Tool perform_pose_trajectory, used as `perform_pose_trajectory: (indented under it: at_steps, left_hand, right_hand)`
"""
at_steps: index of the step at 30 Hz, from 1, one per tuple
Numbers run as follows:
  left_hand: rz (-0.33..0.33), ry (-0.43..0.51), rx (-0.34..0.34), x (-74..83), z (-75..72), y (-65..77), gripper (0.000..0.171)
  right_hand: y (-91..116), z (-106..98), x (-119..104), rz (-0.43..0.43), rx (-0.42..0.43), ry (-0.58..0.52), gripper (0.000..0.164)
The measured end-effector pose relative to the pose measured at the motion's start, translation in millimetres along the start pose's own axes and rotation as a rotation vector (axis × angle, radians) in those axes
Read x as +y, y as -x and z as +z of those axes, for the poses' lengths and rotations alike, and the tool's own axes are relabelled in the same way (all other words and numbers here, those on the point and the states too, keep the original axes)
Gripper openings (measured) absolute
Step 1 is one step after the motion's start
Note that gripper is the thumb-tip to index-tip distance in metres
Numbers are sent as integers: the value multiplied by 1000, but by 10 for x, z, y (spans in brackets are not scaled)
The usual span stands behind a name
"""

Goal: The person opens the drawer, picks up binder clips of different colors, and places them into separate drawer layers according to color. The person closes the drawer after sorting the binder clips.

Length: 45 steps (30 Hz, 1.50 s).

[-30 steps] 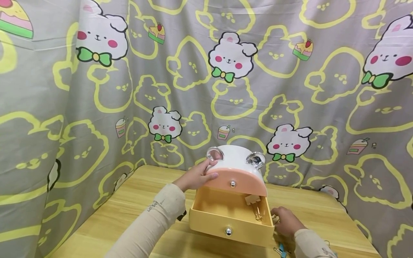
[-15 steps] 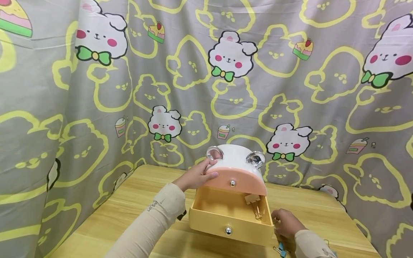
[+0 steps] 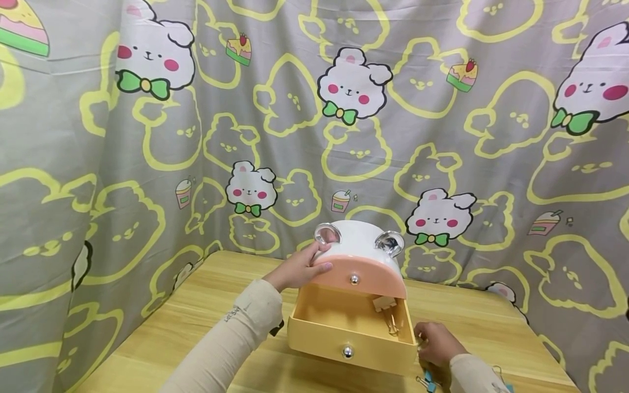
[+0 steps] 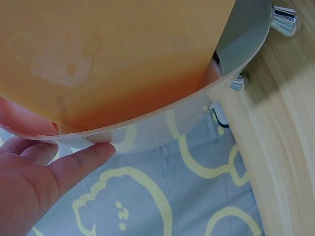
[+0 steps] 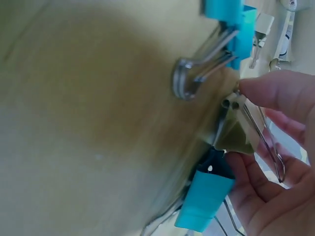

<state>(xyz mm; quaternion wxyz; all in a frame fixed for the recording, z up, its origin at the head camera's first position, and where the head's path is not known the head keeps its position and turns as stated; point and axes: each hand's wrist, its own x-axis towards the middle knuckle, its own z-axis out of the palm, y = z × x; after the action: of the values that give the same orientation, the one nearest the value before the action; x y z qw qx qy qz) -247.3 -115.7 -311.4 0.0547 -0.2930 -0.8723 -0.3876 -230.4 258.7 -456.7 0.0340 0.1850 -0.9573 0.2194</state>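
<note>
A small drawer box (image 3: 361, 236) with a white shell, silver ears and a pink front stands on the table. Its lower yellow drawer (image 3: 351, 349) is pulled out, with a pale binder clip (image 3: 385, 303) inside near the right wall. My left hand (image 3: 297, 268) holds the box at its upper left, thumb on the pink front. In the left wrist view, fingers (image 4: 81, 160) touch the curved shell. Beside the drawer's right side, my right hand (image 3: 437, 344) pinches a yellowish binder clip (image 5: 235, 132), its wire handles toward the palm.
Blue binder clips (image 5: 204, 199) lie near my right hand; another blue binder clip (image 3: 428, 382) shows at the table's front. A pale clip (image 5: 263, 24) lies farther off in the right wrist view. A patterned curtain (image 3: 295, 136) stands behind and left of the wooden table (image 3: 236, 273).
My right hand has shifted slightly down beside the drawer, and less of its yellowish binder clip shows in the head view. My left hand and the drawer box stay in place.
</note>
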Motion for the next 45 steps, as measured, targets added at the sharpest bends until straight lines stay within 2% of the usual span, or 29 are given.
perform_pose_trajectory:
  at_steps: [10, 23, 31, 38, 45]
  left_hand:
    - [-4, 9, 1, 4, 8, 4, 33]
    - [0, 1, -5, 5, -3, 6, 31]
    - [-4, -1, -1, -20, -3, -2, 32]
    - [1, 9, 4, -16, -1, 9, 32]
    - [6, 2, -1, -7, -11, 6, 32]
  right_hand:
    - [45, -24, -63, 43, 46, -1, 30]
    - [50, -64, -73, 103, 109, -99, 38]
    - [93, -141, -159, 66, 120, -116, 39]
    - [104, -231, -241, 130, 106, -130, 38]
    - [121, -281, -264, 102, 108, -116, 37]
